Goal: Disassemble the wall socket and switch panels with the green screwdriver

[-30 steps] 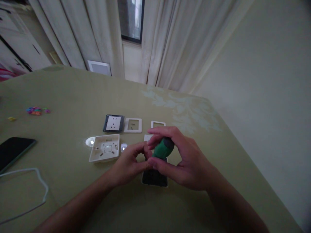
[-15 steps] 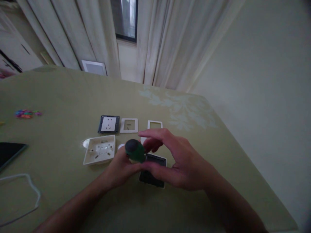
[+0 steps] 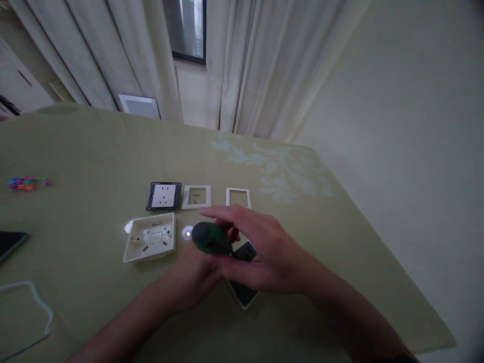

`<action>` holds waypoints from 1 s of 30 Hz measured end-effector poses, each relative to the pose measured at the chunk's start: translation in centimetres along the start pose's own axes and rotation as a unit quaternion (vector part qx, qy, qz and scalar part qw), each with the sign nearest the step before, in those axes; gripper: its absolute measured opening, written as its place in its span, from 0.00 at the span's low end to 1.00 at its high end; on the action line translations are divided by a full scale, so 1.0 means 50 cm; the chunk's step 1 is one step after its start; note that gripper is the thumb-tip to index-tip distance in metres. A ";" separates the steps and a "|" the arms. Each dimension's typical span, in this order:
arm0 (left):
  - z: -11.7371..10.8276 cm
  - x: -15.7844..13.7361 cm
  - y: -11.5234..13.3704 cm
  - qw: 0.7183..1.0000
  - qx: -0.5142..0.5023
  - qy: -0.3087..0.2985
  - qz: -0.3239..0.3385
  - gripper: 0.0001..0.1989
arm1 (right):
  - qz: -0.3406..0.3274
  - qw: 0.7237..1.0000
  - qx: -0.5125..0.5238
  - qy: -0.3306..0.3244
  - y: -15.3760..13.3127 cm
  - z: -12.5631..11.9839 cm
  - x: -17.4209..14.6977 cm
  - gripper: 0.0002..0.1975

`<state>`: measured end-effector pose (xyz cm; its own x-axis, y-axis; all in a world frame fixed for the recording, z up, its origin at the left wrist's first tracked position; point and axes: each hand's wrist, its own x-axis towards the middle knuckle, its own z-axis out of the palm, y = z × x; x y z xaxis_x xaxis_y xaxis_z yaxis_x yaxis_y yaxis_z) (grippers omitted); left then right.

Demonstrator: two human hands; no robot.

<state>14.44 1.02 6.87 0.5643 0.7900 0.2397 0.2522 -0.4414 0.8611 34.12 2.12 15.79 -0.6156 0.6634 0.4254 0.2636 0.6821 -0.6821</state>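
Note:
A screwdriver [image 3: 210, 239] with a green handle and dark end leans up to the left between my hands. The fingers and thumb of my right hand [image 3: 266, 249] are closed about it. Its shaft runs down towards a dark-backed wall plate [image 3: 244, 291] with a white rim, and its tip is hidden. My left hand [image 3: 196, 272] is closed at the plate's left side, seemingly gripping it, with its fingers mostly hidden. Beyond lie a white five-hole socket [image 3: 164, 195] on a dark mount, two white frames [image 3: 208, 196] [image 3: 247, 197] and an open white back box [image 3: 151, 237].
A small round white piece [image 3: 187, 232] lies beside the box. To the left are colourful small items [image 3: 26, 183], a dark flat device [image 3: 11, 244] and a white cable [image 3: 40, 302]. The cloth-covered table [image 3: 321, 282] meets curtains behind and a wall at right.
The wall plate has turned so that its corner points towards me. The screwdriver handle tips further left, and my left hand sits lower. The whole view has shifted slightly.

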 end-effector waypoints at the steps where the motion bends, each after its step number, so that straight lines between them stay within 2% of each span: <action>1: 0.001 0.001 -0.006 0.999 0.029 -0.024 0.021 0.18 | 0.000 1.000 0.008 0.029 0.001 -0.007 0.000 0.30; 4: 0.004 0.006 -0.020 0.987 0.103 -0.102 0.061 0.27 | 0.016 0.994 0.030 0.107 0.001 -0.032 -0.002 0.30; 6: 0.003 0.009 -0.026 0.981 0.131 -0.129 0.059 0.32 | 0.032 0.990 0.032 0.131 0.000 -0.048 -0.003 0.32; 10: -0.004 0.008 -0.033 0.976 0.170 -0.126 0.054 0.37 | 0.035 0.990 -0.004 0.133 -0.003 -0.064 -0.005 0.33; 14: 0.007 0.010 -0.035 0.970 0.167 -0.147 0.096 0.46 | 0.017 0.992 -0.034 0.122 -0.005 -0.066 -0.006 0.30; 16: 0.016 0.013 -0.035 0.965 0.178 -0.155 0.117 0.45 | 0.016 0.992 -0.037 0.119 -0.005 -0.067 -0.006 0.29; 18: 0.021 0.013 -0.035 0.959 0.218 -0.131 0.127 0.45 | 0.019 0.992 -0.042 0.120 -0.004 -0.068 -0.006 0.29; 21: 0.018 0.007 -0.039 0.947 0.280 -0.085 0.130 0.49 | 0.018 0.991 -0.055 0.123 -0.004 -0.070 -0.006 0.30; 24: 0.014 0.001 -0.045 0.945 0.287 -0.083 0.135 0.54 | 0.018 0.990 -0.067 0.121 -0.003 -0.072 -0.006 0.27; 27: 0.016 -0.001 -0.047 0.946 0.268 -0.112 0.140 0.49 | 0.024 0.989 -0.080 0.122 -0.002 -0.072 -0.005 0.25; 30: 0.011 -0.001 -0.045 0.953 0.261 -0.113 0.108 0.43 | 0.024 0.988 -0.090 0.123 0.000 -0.073 -0.005 0.23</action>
<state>14.27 1.76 4.67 0.7869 0.5716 0.2323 0.4350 -0.7810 0.4481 37.01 3.08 17.85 -0.4053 0.7362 0.5419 0.4305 0.6767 -0.5973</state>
